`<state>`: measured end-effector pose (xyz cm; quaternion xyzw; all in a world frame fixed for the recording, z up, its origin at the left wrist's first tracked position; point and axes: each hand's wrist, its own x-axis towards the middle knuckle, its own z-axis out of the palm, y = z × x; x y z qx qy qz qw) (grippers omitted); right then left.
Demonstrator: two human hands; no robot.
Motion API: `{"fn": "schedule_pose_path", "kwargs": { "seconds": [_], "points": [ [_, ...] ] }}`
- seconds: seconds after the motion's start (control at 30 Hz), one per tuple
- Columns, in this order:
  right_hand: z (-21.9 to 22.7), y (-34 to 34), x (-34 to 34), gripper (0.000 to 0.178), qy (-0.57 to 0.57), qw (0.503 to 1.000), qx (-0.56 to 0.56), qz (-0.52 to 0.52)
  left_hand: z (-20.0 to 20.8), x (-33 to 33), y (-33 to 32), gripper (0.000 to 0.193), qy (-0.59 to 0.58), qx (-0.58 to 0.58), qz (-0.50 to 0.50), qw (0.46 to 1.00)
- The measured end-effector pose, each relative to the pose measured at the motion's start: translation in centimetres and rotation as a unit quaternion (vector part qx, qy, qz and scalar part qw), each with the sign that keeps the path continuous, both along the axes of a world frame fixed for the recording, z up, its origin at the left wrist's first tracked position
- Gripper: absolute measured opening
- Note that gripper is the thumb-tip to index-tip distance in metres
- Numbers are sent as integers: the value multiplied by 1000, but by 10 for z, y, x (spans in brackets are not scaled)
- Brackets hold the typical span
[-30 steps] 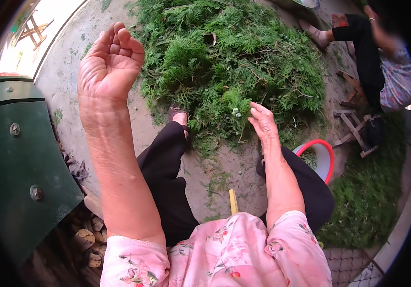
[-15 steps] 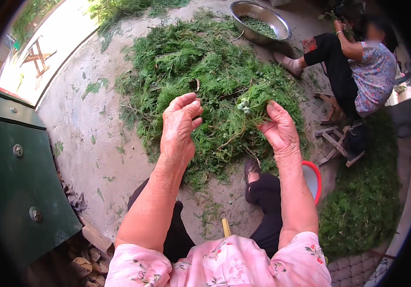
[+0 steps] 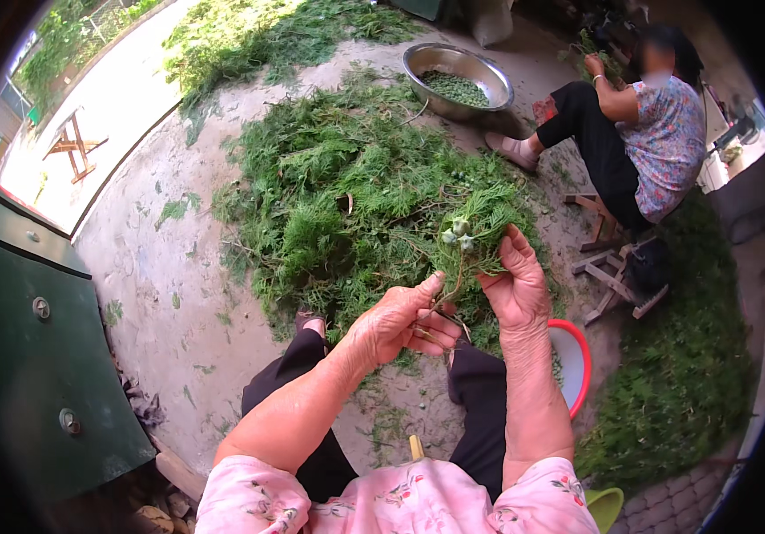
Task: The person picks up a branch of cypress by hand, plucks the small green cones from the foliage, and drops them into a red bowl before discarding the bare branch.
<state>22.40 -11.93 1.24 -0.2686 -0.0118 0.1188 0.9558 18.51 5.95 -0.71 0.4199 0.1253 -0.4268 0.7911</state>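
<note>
Between my hands is a green conifer sprig (image 3: 480, 218) with a cluster of pale green cones (image 3: 458, 234) on it. My right hand (image 3: 518, 283) pinches the leafy right side of the sprig between thumb and fingers. Lower down, my left hand (image 3: 400, 322) has closed around the sprig's thin stem, its palm partly turned up. Under both hands spreads a wide heap of cut conifer branches (image 3: 311, 178) on the ground. To the right of my right forearm stands a white bowl with a red rim (image 3: 584, 356), with small green cones inside, partly hidden by that arm.
Beyond the heap stands a metal basin (image 3: 411, 67) holding green cones. At the right a person (image 3: 663, 133) sits holding greenery, near wooden stools (image 3: 609, 280). A dark green cabinet (image 3: 36, 374) is on the left. More branches lie far off (image 3: 249, 44) and at the right (image 3: 667, 400).
My left hand has moved right and down from beside the sprig onto its stem. My right hand still holds the sprig, slightly lower. The view has shifted, showing more of the red-rimmed bowl.
</note>
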Motion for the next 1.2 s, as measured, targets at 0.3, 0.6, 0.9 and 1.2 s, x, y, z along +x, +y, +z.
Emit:
{"fn": "schedule_pose_path", "kwargs": {
  "seconds": [0.3, 0.6, 0.9, 1.2],
  "points": [
    [-22, -22, 3, 24, 14, 999, -24, -25, -4, 11, -13, 19, 18, -6, 209, 978],
    [0, -9, 0, 18, -103, 783, -542, -287, 1, 14, -8, 17, -167, 157, 287, 930],
    [26, 22, -11, 31, -372, 561, -640, -371, -6, 17, -16, 16, -234, 166, 285, 915],
    [-4, 30, -12, 23, -225, 610, -721, -241, -11, 19, -16, 15, -200, 94, 338, 915]
  ]
}}
